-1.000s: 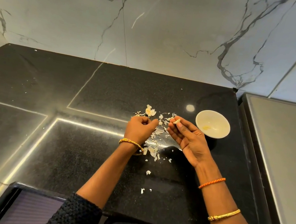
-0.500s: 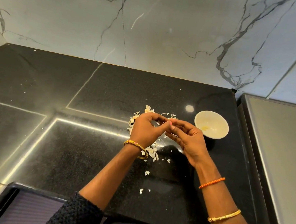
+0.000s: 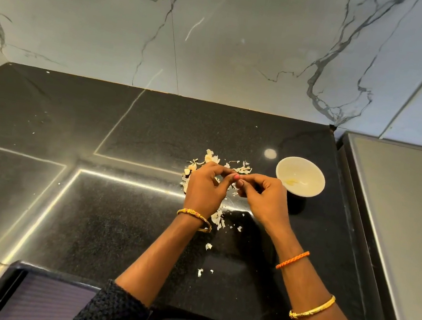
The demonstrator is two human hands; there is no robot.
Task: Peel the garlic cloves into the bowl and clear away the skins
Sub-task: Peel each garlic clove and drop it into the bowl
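Pinching with curled fingertips of left hand (image 3: 204, 188) and right hand (image 3: 264, 197), pressed together mid-counter; pinched item hidden, presumably a garlic clove. Skins (image 3: 217, 218) scattered beneath, partly covered. Bowl (image 3: 300, 179) just right, contents hard to make out.

Even, moderately bright overhead light; round glare spot on black countertop (image 3: 154, 136) far right, bright reflected streaks left; wide-angle bending at edges; sharp focus.

Dark knitted sleeves (image 3: 115, 308), gold bangles (image 3: 195, 217) on both wrists, an orange, seemingly braided band (image 3: 292, 260).
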